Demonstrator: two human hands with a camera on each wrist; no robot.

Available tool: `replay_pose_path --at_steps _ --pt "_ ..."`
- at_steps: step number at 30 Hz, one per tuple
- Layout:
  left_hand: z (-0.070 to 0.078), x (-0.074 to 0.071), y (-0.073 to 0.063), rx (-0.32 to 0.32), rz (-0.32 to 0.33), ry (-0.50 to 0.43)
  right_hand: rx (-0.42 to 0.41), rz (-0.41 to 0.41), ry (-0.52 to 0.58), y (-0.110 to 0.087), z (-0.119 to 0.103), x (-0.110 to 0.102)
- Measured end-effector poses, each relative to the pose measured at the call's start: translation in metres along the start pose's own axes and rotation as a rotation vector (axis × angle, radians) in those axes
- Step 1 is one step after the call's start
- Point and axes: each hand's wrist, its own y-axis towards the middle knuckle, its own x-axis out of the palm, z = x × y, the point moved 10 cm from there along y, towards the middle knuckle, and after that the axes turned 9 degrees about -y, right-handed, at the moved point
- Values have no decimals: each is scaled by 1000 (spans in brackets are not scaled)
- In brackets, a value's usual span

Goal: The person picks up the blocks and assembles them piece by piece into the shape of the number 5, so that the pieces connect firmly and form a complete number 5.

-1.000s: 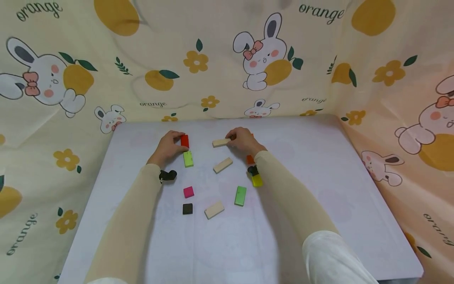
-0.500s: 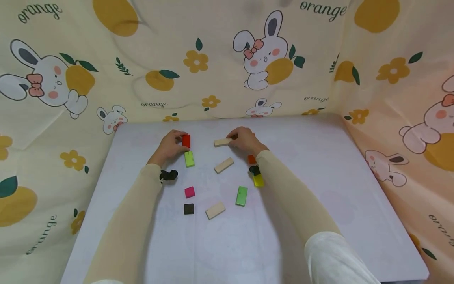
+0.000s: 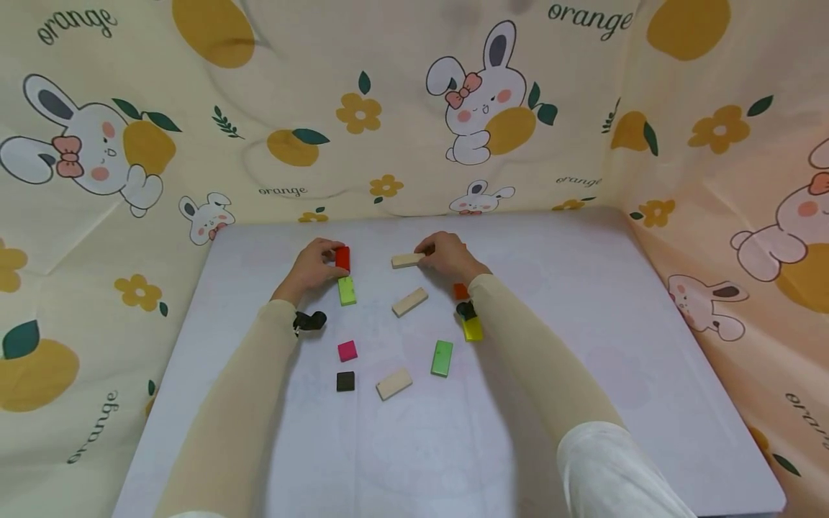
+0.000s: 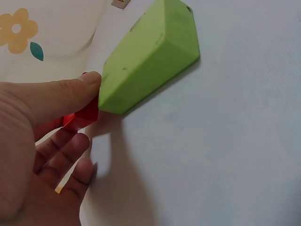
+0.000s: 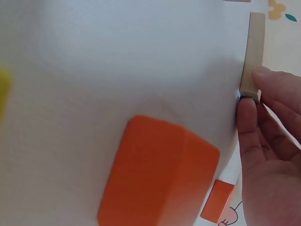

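My left hand [image 3: 313, 265] pinches a red block [image 3: 342, 259] between thumb and fingers, near the table's back left. A lime-green block [image 3: 347, 291] lies end-on to the red one; in the left wrist view my thumb tip is right at that green block [image 4: 141, 61]. Across from it, my right hand [image 3: 448, 259] holds one end of a plain wooden block [image 3: 404, 260], which points left; the right wrist view shows thumb and fingertips at the wooden block's end [image 5: 254, 52]. An orange block [image 5: 150, 174] lies close by the right wrist, partly hidden in the head view.
A second wooden block [image 3: 410, 302] lies slanted between the arms. Nearer are a pink block [image 3: 347, 351], a black block [image 3: 346, 381], a third wooden block [image 3: 394, 384] and a green block [image 3: 442, 358]. A yellow block [image 3: 473, 330] is beside the right forearm. Printed cloth [image 3: 388, 144] backs the table.
The head view has shifted a little, moving the scene slightly right in frame. Both hands stay at their blocks, and the blocks keep their arrangement.
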Motion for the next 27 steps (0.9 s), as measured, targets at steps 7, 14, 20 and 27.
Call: replay_pose_path --at_steps 7,14,20,27 --pt "8 4 1 5 -16 -5 8 -16 7 -1 -1 0" --pt "15 8 4 12 -21 -21 -1 -14 19 -3 -4 -5" --pt "21 12 7 15 -27 -16 -2 14 13 0 -3 -14" --pt "31 20 12 29 -47 -9 -13 33 -7 4 -3 -22"
